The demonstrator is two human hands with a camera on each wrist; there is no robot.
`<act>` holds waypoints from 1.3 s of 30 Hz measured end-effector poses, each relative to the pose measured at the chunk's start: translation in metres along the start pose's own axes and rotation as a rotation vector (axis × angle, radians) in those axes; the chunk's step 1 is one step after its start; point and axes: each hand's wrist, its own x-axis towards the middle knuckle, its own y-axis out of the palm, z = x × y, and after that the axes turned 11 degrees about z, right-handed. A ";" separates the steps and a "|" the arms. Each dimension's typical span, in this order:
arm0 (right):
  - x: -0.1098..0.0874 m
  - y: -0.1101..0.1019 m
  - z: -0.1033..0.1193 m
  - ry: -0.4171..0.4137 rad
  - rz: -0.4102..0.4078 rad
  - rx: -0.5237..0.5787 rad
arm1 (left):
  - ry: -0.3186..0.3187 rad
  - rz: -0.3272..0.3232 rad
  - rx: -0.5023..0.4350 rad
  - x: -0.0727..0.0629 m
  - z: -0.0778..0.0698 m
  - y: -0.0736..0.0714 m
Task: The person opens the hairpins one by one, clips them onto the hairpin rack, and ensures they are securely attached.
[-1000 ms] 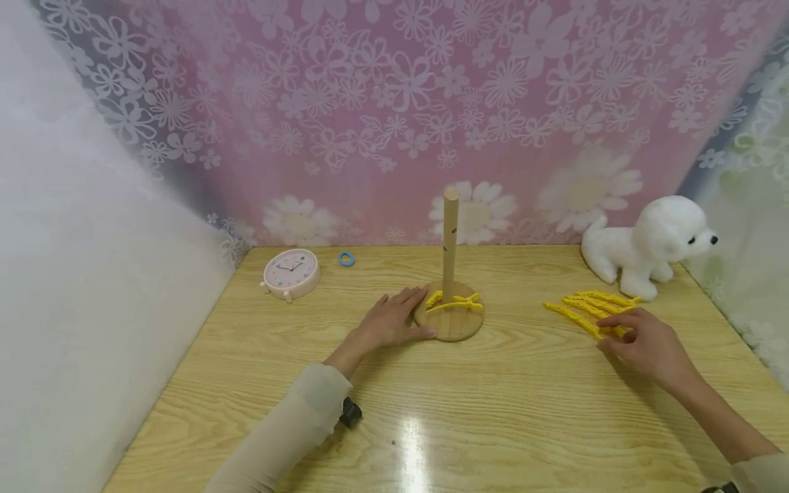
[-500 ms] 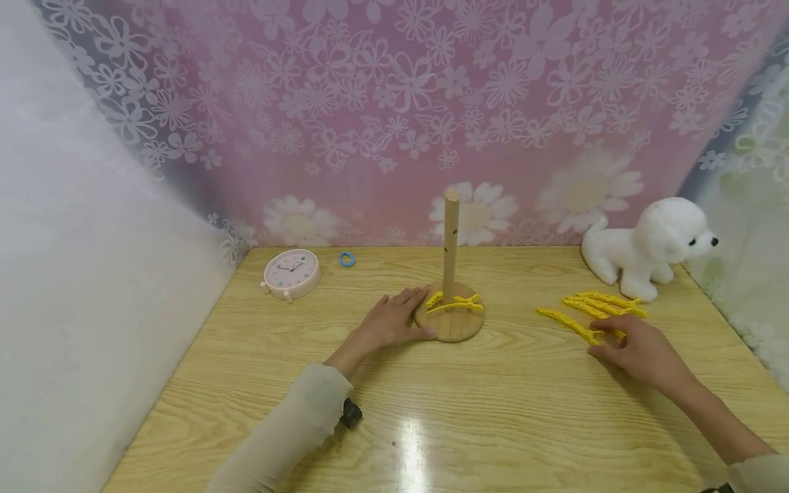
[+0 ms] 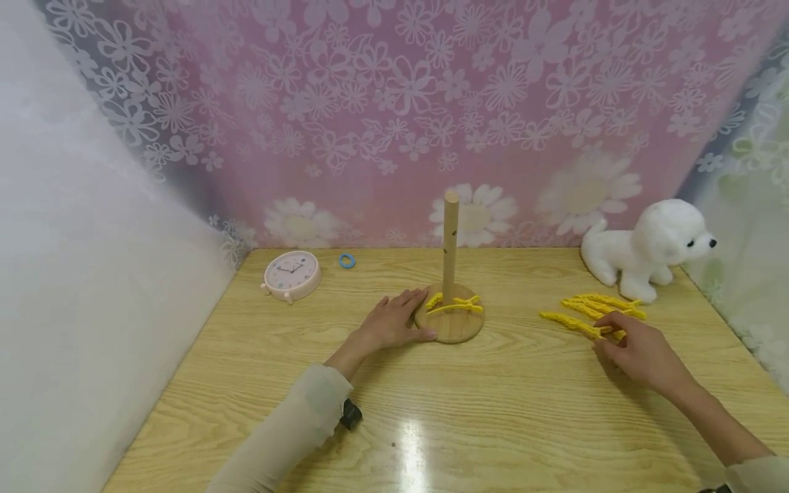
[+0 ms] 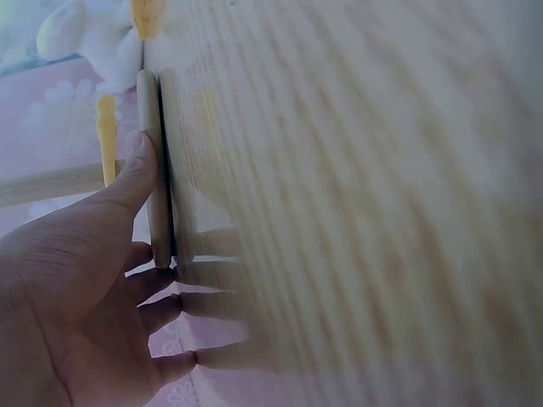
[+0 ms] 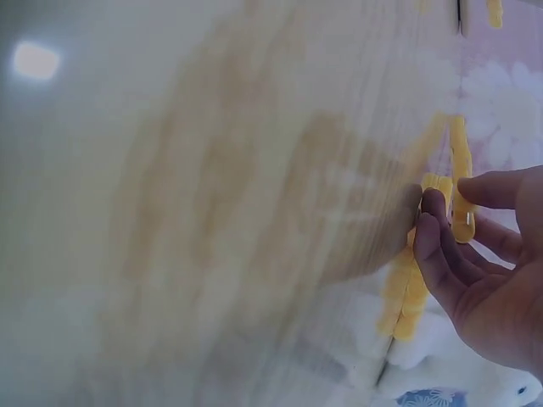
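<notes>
Grainy wooden table [image 3: 505,404]; fingers [image 3: 607,329] pinch toothed yellow clip [image 3: 570,323].

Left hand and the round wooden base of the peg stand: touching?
Touching. In the left wrist view the left hand presses its thumb against the base rim; no gap shows.

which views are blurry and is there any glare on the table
Head view: sharp, with a bright glare streak on the table near the front edge and bent edges from the wide lens. Left wrist view: the table is smeared, the left hand on the wooden base clearer. Right wrist view: soft all over, a glare spot top left, the yellow clips hazy.
</notes>
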 end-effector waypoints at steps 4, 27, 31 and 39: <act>-0.002 0.001 0.001 0.006 -0.014 0.053 | 0.002 -0.001 -0.002 0.000 0.000 0.000; -0.001 0.003 0.021 0.007 -0.054 0.253 | 0.015 -0.020 0.007 0.001 0.001 0.001; 0.000 0.003 0.028 -0.011 -0.087 0.284 | 0.016 -0.021 0.003 0.001 0.001 0.001; 0.009 0.007 0.040 -0.034 -0.136 0.280 | 0.021 -0.022 0.002 0.000 0.001 0.001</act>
